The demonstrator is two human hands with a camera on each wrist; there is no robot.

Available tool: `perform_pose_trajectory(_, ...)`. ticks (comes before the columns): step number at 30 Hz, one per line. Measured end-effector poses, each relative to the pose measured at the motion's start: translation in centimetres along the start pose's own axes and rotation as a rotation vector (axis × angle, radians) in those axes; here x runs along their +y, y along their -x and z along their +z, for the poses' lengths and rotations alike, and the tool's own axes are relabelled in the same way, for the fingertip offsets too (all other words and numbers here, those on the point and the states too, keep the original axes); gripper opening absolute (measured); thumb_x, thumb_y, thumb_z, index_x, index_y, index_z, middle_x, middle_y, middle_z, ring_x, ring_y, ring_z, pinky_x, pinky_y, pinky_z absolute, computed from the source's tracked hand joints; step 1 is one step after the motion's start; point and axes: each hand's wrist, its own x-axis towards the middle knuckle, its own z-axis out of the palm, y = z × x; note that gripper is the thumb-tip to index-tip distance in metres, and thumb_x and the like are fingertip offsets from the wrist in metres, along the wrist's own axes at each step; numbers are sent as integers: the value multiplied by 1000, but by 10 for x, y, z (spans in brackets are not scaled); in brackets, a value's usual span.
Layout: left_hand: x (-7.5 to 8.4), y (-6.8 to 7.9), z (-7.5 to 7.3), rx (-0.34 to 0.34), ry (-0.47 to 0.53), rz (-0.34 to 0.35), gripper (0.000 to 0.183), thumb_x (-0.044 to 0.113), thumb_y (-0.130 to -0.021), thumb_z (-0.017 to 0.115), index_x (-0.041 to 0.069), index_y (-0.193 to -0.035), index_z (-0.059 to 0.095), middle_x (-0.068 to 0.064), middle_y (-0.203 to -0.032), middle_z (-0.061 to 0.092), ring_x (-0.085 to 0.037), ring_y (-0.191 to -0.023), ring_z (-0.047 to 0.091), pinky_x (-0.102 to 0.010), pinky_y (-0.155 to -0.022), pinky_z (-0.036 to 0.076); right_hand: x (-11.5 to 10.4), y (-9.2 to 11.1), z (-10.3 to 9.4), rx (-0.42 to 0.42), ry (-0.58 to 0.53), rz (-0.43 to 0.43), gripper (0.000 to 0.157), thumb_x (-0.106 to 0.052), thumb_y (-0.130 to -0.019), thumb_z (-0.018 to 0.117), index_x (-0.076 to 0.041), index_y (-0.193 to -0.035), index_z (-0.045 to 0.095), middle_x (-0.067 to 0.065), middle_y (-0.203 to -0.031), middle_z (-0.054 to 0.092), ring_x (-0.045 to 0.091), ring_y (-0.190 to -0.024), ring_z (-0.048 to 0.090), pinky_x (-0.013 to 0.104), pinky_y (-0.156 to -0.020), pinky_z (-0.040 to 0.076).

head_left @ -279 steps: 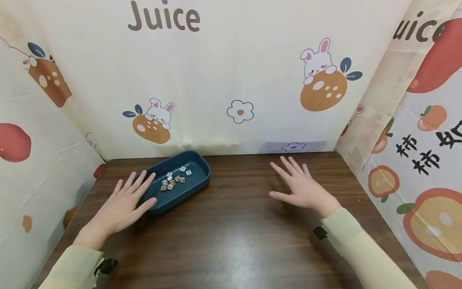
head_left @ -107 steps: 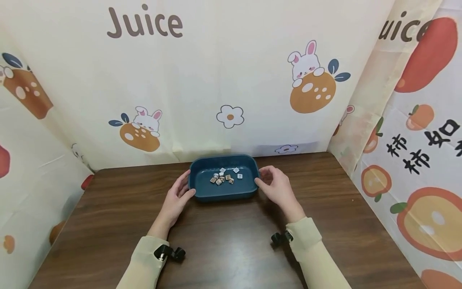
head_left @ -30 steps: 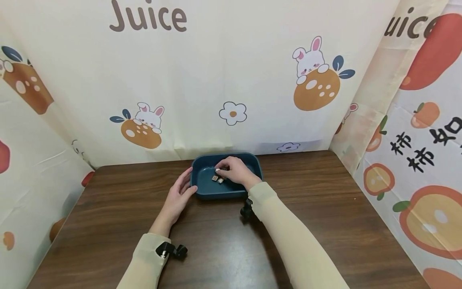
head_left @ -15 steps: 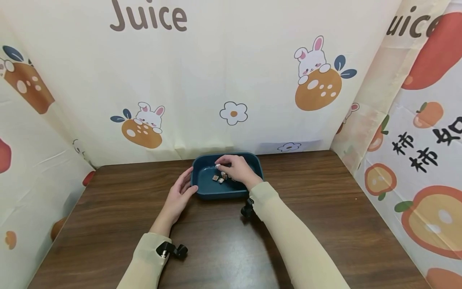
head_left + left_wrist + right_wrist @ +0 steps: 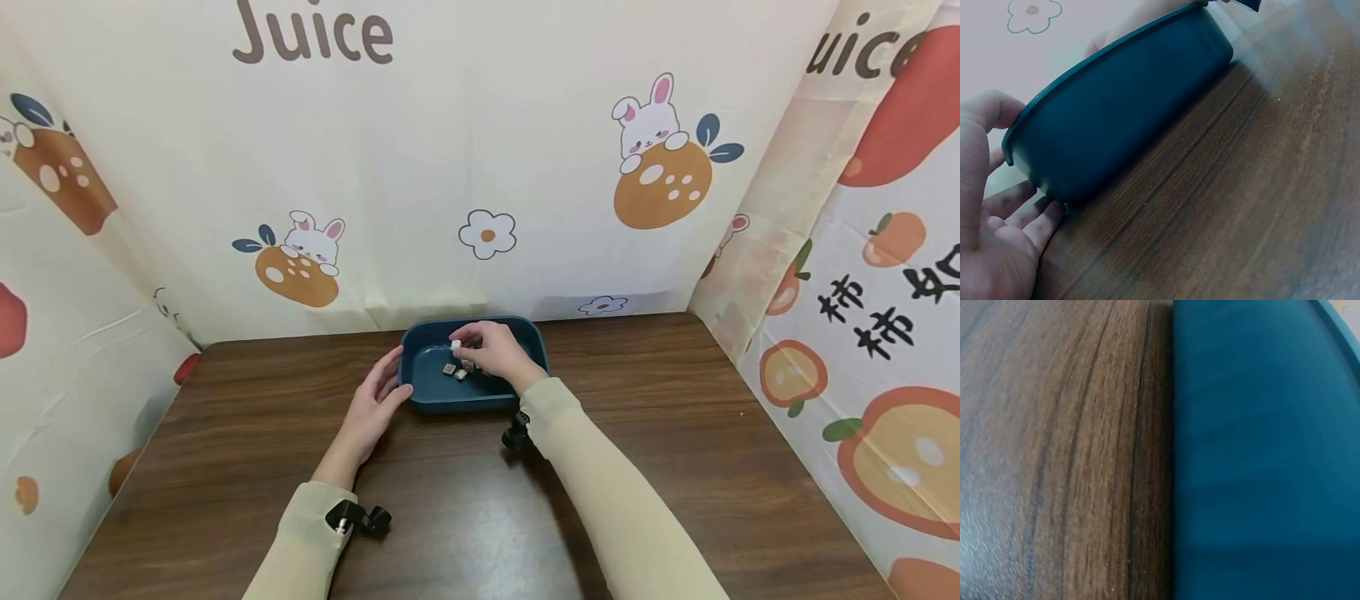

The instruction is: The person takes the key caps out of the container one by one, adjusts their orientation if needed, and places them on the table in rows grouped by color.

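A dark blue tray (image 5: 427,392) stands near the back of the table, with small white and brown marked cubes (image 5: 448,368) inside. My left hand (image 5: 372,404) holds its left end; in the left wrist view the thumb is at the rim and the other fingers curl against the wall and lower edge. Over the tray, my right hand (image 5: 495,350) pinches a small white cube (image 5: 456,345) between thumb and forefinger. That hand hides part of the other cubes. The right wrist view catches only the tray's outer wall (image 5: 1260,444) and the table.
The brown wood-grain table (image 5: 450,508) extends toward the person. Printed cloth (image 5: 405,167) rises behind it and along both sides. Black wrist cameras are strapped at both sleeves.
The tray went from a slanted place at the left to the middle. My right hand let go of its right end, reached inside and took a white cube, now raised slightly.
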Motion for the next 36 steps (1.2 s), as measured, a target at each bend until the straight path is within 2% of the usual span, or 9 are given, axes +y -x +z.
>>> perform_pose_trajectory(6,1,2,0,3,-2,-15,66,9,-111,63,23,-171,38,-16,-171,42,-38,-153,46,-11,-106,45,0,3,0,14,-18,-27,24,-19,-104,78,-11,-126,80,1,-111,78,18,-101,71,35,-86,62)
perform_pose_trajectory(12,1,4,-1,-9,-10,-9,67,8,-112,62,19,-172,35,-20,-172,39,-41,-154,44,-12,-107,44,1,8,-3,66,-108,-12,23,-19,-102,80,-14,-125,82,-2,-105,78,17,-96,72,36,-82,62)
perform_pose_trajectory(19,0,6,-1,-8,-2,-32,69,10,-111,66,22,-172,37,-17,-172,41,-40,-154,45,-13,-105,47,-9,14,-11,64,-198,-31,26,-19,-102,80,-10,-127,81,2,-108,79,19,-100,72,39,-92,62)
perform_pose_trajectory(25,0,4,-2,-10,2,-40,68,13,-111,66,25,-171,38,-13,-174,39,-36,-156,43,-16,-110,44,-22,22,-19,65,-182,-21,26,-19,-101,81,-10,-125,82,1,-107,79,19,-99,72,38,-92,61)
perform_pose_trajectory(32,1,3,-3,-29,19,-27,69,14,-111,65,23,-173,35,-11,-175,37,-33,-159,39,-17,-114,41,-28,41,-22,81,-178,-27,28,-19,-101,82,-8,-127,80,1,-105,80,18,-97,73,36,-85,62)
perform_pose_trajectory(36,3,2,-3,-31,23,-26,69,15,-112,66,25,-172,35,-10,-175,37,-31,-160,39,-28,-121,39,-30,50,-22,120,-182,-44,25,-17,-100,83,-10,-124,82,0,-104,80,17,-93,73,34,-82,62)
